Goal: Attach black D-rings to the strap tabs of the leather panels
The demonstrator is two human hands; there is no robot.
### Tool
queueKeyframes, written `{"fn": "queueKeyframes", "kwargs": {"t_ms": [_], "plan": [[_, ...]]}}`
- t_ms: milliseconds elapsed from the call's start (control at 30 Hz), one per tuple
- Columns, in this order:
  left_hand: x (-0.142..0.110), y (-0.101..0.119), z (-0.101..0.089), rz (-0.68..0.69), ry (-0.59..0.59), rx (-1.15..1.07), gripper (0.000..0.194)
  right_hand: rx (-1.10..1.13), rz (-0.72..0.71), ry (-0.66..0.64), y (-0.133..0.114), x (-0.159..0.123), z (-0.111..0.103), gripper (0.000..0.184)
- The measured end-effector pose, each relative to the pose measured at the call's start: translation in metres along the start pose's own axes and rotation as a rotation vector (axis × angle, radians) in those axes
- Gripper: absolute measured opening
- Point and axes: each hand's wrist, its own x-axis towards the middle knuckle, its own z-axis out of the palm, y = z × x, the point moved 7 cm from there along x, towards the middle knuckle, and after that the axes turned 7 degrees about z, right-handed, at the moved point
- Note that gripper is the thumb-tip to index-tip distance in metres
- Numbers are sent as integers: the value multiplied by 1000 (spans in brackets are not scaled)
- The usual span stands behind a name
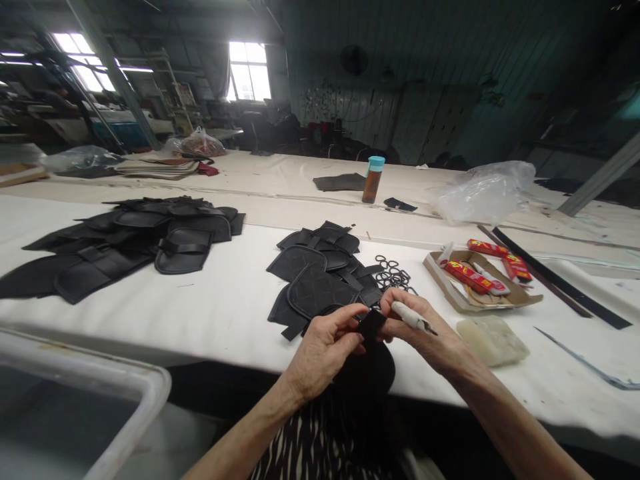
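My left hand (325, 350) pinches one side of a short black strap (371, 325) between thumb and fingers. At its other side, my right hand (407, 320) grips the strap near the upper end. Tucked across the right hand is a pointed tool with a white-wrapped handle (413, 316), its dark tip toward my wrist. A rounded black leather-like piece (367, 370) hangs below the strap at the table edge. Just beyond my fingers lie a pile of black stitched pieces (320, 287) and a heap of black metal rings (393, 273).
A larger pile of black pieces (135, 233) lies at left. To the right are a cardboard box (460, 303) with red packets, a pale translucent block (493, 341) and black strips (565, 280). A bottle (373, 183) stands farther back. A plastic bin (155, 387) is at lower left.
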Motion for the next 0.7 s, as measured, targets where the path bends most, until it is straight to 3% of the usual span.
{"fn": "queueKeyframes", "kwargs": {"t_ms": [233, 433, 700], "plan": [[1, -7, -5, -116, 231, -60, 17, -76, -160, 360, -1, -19, 4, 14], [-1, -16, -5, -124, 333, -73, 13, -174, -171, 475, 11, -25, 19, 16], [-6, -19, -4, -142, 349, -65, 17, -233, -221, 532, 14, -20, 18, 14]]}}
